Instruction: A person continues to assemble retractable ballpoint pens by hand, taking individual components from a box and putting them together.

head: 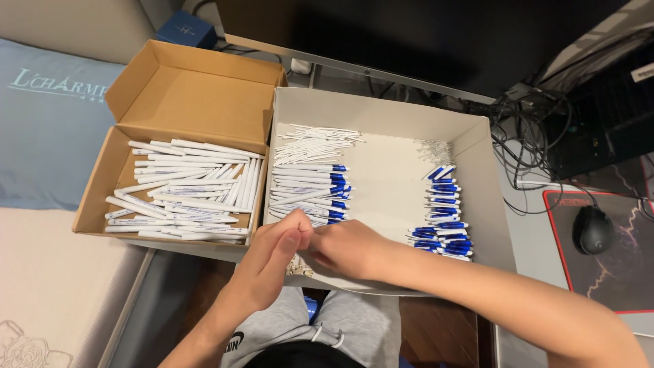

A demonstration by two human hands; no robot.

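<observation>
Desk, dark monitor, wooden floor

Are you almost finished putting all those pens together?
Not quite. Done: a heap of finished white pens fills the cardboard box. In hand: the left hand and right hand meet over the white tray's front edge; whatever they hold is hidden. Left: a row of white barrels with blue ends, thin white refills and blue-and-white clips wait in the tray.
</observation>
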